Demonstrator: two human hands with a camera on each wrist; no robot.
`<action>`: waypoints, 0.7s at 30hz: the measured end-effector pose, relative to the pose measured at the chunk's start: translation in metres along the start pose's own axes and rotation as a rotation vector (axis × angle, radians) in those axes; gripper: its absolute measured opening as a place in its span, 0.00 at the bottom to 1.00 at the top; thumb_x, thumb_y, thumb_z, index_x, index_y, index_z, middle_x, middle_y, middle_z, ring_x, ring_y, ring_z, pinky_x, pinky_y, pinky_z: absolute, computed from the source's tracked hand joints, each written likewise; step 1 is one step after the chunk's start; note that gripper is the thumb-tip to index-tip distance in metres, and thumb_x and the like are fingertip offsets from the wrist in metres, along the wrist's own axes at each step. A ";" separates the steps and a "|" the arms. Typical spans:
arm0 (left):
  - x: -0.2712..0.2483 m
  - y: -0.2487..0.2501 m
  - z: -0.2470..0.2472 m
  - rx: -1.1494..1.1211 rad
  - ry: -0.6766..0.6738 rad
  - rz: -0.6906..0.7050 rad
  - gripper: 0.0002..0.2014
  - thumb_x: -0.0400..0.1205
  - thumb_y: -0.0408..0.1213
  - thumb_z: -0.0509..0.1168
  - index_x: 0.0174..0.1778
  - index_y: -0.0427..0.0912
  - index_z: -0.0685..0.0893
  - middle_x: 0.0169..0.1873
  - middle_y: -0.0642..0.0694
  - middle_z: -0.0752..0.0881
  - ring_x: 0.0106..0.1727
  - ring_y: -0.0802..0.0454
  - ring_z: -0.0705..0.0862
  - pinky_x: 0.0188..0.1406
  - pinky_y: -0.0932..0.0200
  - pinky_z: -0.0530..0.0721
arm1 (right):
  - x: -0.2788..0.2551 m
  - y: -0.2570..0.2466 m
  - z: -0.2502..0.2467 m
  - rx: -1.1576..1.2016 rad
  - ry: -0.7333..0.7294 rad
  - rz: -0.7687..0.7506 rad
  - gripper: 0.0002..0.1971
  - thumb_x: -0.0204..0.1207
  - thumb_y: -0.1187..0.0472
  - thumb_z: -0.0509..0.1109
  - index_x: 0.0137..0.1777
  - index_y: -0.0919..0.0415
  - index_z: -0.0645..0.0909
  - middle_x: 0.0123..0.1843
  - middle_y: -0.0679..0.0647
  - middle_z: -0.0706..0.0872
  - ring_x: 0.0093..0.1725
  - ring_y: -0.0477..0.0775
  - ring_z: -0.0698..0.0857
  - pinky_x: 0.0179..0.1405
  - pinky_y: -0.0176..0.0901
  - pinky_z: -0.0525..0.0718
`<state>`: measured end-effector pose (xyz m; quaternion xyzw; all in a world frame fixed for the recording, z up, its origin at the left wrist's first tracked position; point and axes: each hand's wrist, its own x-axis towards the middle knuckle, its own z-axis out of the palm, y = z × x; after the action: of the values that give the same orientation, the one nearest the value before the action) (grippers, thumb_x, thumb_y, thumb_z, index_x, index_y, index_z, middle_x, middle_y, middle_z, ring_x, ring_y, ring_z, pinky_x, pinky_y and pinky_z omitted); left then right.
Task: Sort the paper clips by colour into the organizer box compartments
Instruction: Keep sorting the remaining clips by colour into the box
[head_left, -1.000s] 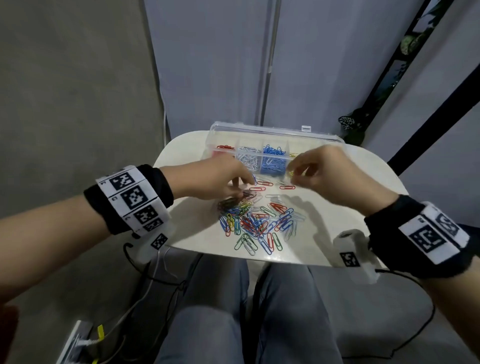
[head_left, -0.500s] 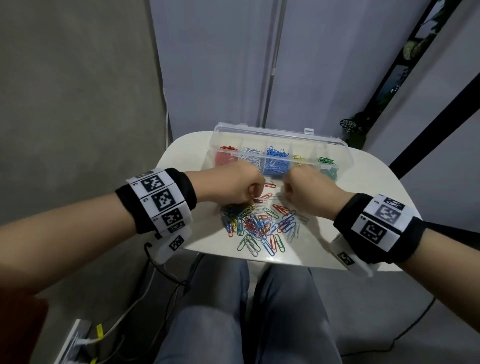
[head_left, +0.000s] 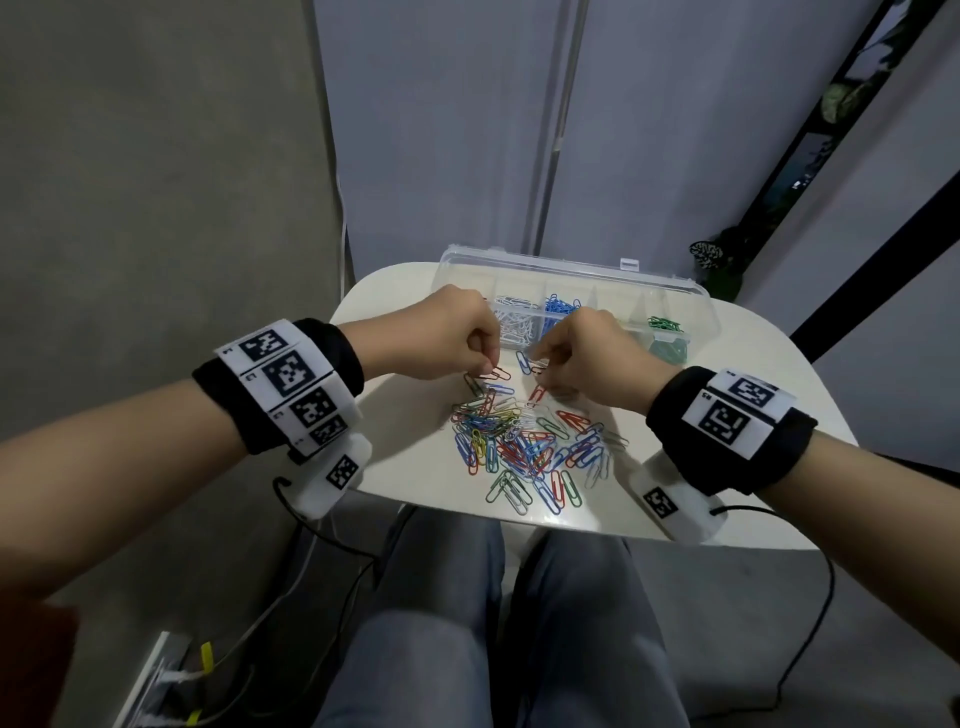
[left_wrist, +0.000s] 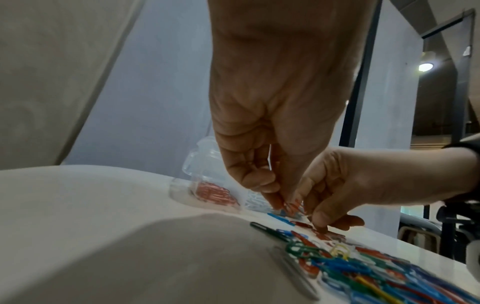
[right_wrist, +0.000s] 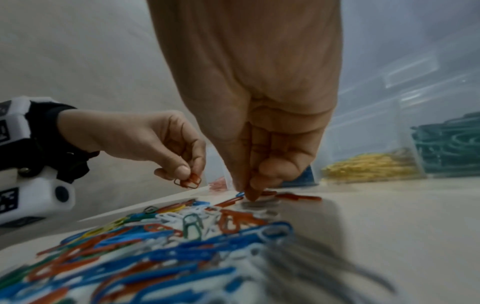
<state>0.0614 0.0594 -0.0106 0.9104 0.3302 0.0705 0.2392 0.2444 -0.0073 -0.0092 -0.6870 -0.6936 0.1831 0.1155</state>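
A pile of mixed coloured paper clips (head_left: 524, 447) lies on the white table (head_left: 753, 441). Behind it stands the clear organizer box (head_left: 571, 270), with white clips (head_left: 514, 322), blue clips (head_left: 561, 304) and green clips (head_left: 665, 325) in separate compartments; yellow clips (right_wrist: 369, 166) show in the right wrist view. My left hand (head_left: 487, 365) hovers just above the table and pinches red clips (right_wrist: 191, 181). My right hand (head_left: 539, 364) has thumb and forefinger pinched on a clip lying at the pile's far edge; I cannot tell its colour.
Both hands work in the narrow strip between the pile and the box's front wall. The table's near edge is above my knees (head_left: 493, 623). Cables (head_left: 322, 540) hang down on the left. A grey wall stands behind the box.
My right hand came back from the box's right side down to the pile's far edge. My left hand shifted a little toward the box, still pinching.
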 end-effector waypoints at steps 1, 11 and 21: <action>0.000 -0.001 0.000 -0.027 -0.008 -0.018 0.03 0.76 0.28 0.74 0.42 0.39 0.90 0.34 0.46 0.89 0.30 0.66 0.81 0.31 0.75 0.76 | 0.001 -0.001 0.000 -0.036 -0.004 -0.009 0.10 0.70 0.70 0.78 0.51 0.62 0.90 0.40 0.54 0.90 0.34 0.44 0.82 0.34 0.30 0.78; -0.004 -0.001 -0.002 -0.403 -0.040 -0.121 0.04 0.77 0.27 0.73 0.40 0.39 0.88 0.25 0.53 0.86 0.22 0.65 0.79 0.23 0.69 0.76 | -0.005 0.004 -0.004 -0.118 -0.096 0.025 0.02 0.72 0.71 0.75 0.41 0.67 0.89 0.39 0.58 0.90 0.35 0.50 0.83 0.37 0.40 0.81; -0.003 0.011 -0.002 -0.580 -0.001 -0.127 0.04 0.75 0.25 0.74 0.40 0.35 0.86 0.26 0.46 0.87 0.23 0.58 0.81 0.25 0.65 0.81 | -0.021 -0.009 -0.018 0.610 0.030 0.127 0.07 0.73 0.69 0.76 0.49 0.72 0.87 0.39 0.64 0.90 0.33 0.53 0.87 0.27 0.37 0.85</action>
<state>0.0651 0.0508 -0.0032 0.7815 0.3523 0.1466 0.4936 0.2444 -0.0260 0.0126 -0.6654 -0.5604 0.3796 0.3149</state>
